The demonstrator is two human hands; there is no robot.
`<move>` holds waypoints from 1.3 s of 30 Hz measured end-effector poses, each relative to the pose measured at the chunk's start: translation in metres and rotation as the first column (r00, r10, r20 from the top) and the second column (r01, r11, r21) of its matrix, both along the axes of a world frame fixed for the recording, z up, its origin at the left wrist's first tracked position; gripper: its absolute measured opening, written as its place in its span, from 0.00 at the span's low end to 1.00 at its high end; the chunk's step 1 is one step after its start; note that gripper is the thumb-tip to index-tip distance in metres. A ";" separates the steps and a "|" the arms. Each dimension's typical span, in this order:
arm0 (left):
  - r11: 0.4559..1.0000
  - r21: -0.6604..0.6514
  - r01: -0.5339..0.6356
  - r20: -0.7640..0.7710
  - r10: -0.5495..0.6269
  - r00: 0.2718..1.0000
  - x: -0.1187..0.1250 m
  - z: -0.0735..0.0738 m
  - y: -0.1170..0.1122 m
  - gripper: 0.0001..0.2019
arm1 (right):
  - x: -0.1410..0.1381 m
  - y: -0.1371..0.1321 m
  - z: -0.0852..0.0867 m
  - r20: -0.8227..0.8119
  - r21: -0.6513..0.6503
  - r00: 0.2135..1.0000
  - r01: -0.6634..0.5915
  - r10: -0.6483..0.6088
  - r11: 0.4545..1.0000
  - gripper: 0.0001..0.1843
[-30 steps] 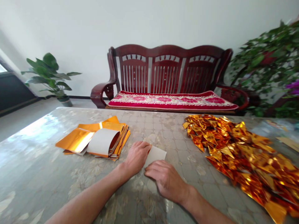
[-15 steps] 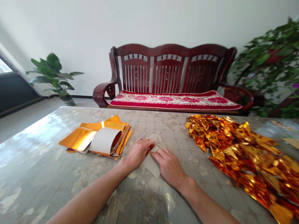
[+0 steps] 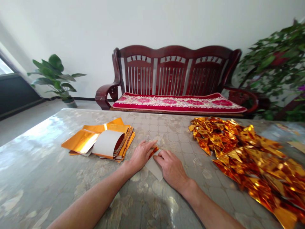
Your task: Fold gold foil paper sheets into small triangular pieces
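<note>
A sheet of foil paper (image 3: 154,169), pale grey on the side facing up, lies partly folded on the table between my hands. An orange-gold strip of its foil side shows at the fold. My left hand (image 3: 142,154) is at the left of the fold, its thumb on the gold strip and its fingers stretched over the far end. With bent fingers, my right hand (image 3: 172,168) grips the right edge of the same sheet. Its fingertips and part of the sheet are hidden beneath the hand.
A stack of gold foil paper (image 3: 126,135) lies on the left of the patterned table (image 3: 100,190). Folded gold foil pieces (image 3: 240,156) are heaped on the right, beside a clear plastic bag (image 3: 283,131). Behind stand a wooden bench (image 3: 175,71) and plants (image 3: 53,76).
My left fingers have lifted and spread slightly at the far end of the fold, so more of the gold strip shows. My right hand has barely moved.
</note>
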State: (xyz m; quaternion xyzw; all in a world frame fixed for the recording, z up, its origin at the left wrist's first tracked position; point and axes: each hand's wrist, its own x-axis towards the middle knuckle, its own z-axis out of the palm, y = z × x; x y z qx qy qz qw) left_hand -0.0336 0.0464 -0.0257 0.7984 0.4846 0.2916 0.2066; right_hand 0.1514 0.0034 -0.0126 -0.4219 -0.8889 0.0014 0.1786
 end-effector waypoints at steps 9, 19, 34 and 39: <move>0.958 0.164 -0.237 0.294 0.182 0.938 -0.008 0.004 0.001 0.19 | -0.005 0.001 0.009 0.165 0.051 0.986 0.000 -0.009 0.999 0.08; 0.964 0.234 0.123 -0.239 -0.065 0.969 0.002 0.016 -0.046 0.19 | 0.004 -0.002 0.019 0.205 0.014 0.946 0.253 -0.251 0.967 0.09; 0.972 0.173 0.161 -0.520 -0.049 0.853 0.005 0.034 -0.041 0.12 | 0.039 0.004 0.033 0.191 -0.184 0.981 0.008 0.028 0.983 0.24; 0.980 0.130 0.152 -0.482 -0.072 0.873 0.005 0.042 -0.045 0.24 | 0.034 0.009 0.025 0.123 -0.114 0.991 0.062 -0.048 0.992 0.19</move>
